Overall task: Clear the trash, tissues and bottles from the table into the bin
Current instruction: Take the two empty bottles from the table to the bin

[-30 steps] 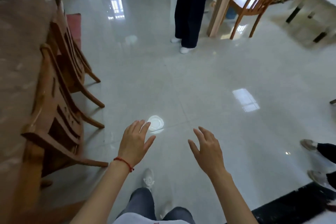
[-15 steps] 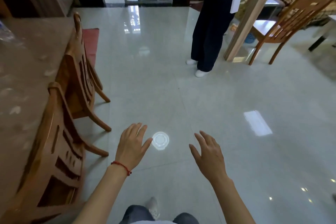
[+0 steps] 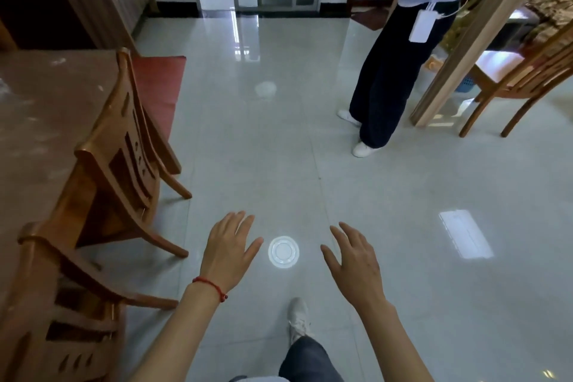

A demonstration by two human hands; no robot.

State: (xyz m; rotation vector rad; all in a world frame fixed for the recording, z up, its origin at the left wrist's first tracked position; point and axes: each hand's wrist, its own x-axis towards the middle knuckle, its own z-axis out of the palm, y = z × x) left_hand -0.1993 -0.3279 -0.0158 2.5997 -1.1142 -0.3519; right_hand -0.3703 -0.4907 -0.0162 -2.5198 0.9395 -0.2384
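Note:
A round clear plastic lid lies flat on the grey tiled floor, between my two hands as seen from above. My left hand, with a red string at the wrist, hovers just left of the lid, fingers spread and empty. To the lid's right, my right hand is held out the same way, open and holding nothing. The brown table runs along the left edge, with pale smears on its top. No bin, bottle or tissue is in sight.
Two wooden chairs stand tucked against the table on the left. A person in dark trousers stands ahead to the right, next to a wooden post and another chair. A red mat lies beyond the chairs.
The view has tilted up and moved forward, showing more of the room and the standing person. The lid now sits between my hands instead of beside the left one. Both hands stay open.

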